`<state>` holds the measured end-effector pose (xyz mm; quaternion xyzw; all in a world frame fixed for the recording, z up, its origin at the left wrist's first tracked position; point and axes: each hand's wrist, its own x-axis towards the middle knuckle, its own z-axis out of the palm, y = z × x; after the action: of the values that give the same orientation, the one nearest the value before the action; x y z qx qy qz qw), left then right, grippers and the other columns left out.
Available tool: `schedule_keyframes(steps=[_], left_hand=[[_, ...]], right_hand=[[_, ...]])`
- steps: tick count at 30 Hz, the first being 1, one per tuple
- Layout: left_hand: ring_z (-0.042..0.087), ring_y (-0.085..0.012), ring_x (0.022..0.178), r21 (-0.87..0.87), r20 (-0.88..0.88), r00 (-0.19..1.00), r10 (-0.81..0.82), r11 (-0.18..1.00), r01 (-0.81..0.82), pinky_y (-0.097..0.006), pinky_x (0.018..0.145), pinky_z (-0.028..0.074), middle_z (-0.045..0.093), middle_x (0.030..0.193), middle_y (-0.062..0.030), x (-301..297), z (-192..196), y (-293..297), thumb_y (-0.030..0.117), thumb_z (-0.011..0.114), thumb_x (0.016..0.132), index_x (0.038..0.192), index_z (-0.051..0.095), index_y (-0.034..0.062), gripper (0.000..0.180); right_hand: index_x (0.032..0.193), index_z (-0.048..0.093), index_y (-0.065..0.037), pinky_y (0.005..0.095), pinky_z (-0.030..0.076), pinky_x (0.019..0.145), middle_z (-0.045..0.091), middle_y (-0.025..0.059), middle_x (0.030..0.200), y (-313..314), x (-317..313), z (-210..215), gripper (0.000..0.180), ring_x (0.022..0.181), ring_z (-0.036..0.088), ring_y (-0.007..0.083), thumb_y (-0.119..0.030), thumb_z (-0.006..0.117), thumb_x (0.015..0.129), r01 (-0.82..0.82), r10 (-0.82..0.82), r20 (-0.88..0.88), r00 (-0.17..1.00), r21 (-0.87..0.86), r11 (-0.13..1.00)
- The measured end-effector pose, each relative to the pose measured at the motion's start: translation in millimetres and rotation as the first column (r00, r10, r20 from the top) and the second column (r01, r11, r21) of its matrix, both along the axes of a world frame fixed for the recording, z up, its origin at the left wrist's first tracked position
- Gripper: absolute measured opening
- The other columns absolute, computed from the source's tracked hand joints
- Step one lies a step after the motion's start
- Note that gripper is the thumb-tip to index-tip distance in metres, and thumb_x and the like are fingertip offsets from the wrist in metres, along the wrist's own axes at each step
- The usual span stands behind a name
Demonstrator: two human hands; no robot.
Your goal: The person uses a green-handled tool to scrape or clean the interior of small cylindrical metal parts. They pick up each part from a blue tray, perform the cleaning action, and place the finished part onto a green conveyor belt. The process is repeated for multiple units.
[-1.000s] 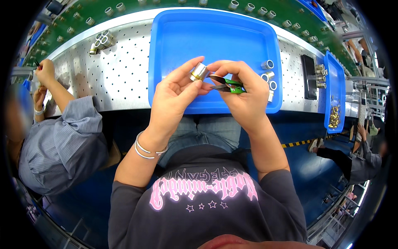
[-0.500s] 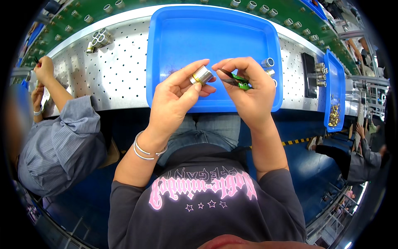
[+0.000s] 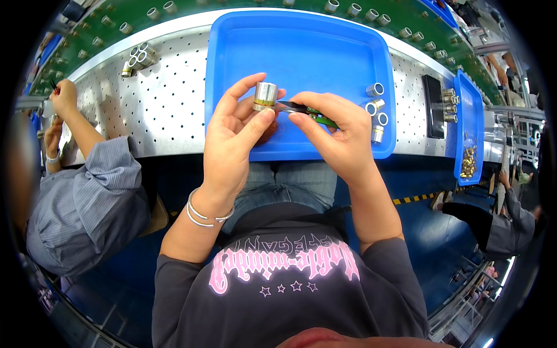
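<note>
My left hand (image 3: 235, 130) pinches a small silver metal cylinder (image 3: 265, 95) with a brass band at its lower end, held upright between thumb and fingers over the blue tray (image 3: 301, 40). My right hand (image 3: 336, 130) grips green-handled tweezers (image 3: 306, 109), whose dark tips point left and reach the side of the cylinder. Several more silver cylinders (image 3: 376, 113) lie in the tray's right part, just right of my right hand.
The tray rests on a perforated metal bench (image 3: 156, 98). A narrow blue bin (image 3: 469, 139) with small brass parts stands at the right, a black block (image 3: 433, 106) beside it. A green conveyor (image 3: 116, 26) carries cylinders behind. A co-worker in a grey shirt (image 3: 81, 203) works at my left.
The tweezers' tips have closed in on the cylinder from the right. Both hands stay together over the tray, shifted only slightly.
</note>
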<state>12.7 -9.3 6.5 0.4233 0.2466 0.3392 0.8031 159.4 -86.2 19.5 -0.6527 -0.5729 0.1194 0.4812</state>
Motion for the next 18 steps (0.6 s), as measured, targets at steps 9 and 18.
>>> schedule_keyframes(steps=[9,18], left_hand=[[0.056,-0.0143,0.102,0.025,0.0,1.0,-0.022,0.999,0.022,-0.023,0.085,0.045,0.058,0.115,-0.014,0.3,-0.9,0.7,0.005,0.059,0.087,0.13,0.042,0.003,0.046],[0.056,-0.0154,0.104,0.042,-0.006,1.0,-0.022,0.999,0.022,-0.024,0.087,0.045,0.058,0.115,-0.0146,1.0,2.5,0.7,0.004,0.059,0.087,0.13,0.042,0.0026,0.046]], right_hand=[[0.088,0.068,-0.007,0.0294,0.044,0.053,0.064,0.0079,0.071,1.6,0.4,-1.4,0.016,0.06,0.06,0.0217,-0.017,0.07,0.075,0.005,-0.005,-0.02,1.0,-0.025,1.0],[0.087,0.068,-0.006,0.0294,0.044,0.053,0.064,0.008,0.07,2.5,0.7,-0.5,0.015,0.058,0.059,0.0216,-0.016,0.07,0.075,0.006,-0.007,-0.029,1.0,-0.016,1.0]])
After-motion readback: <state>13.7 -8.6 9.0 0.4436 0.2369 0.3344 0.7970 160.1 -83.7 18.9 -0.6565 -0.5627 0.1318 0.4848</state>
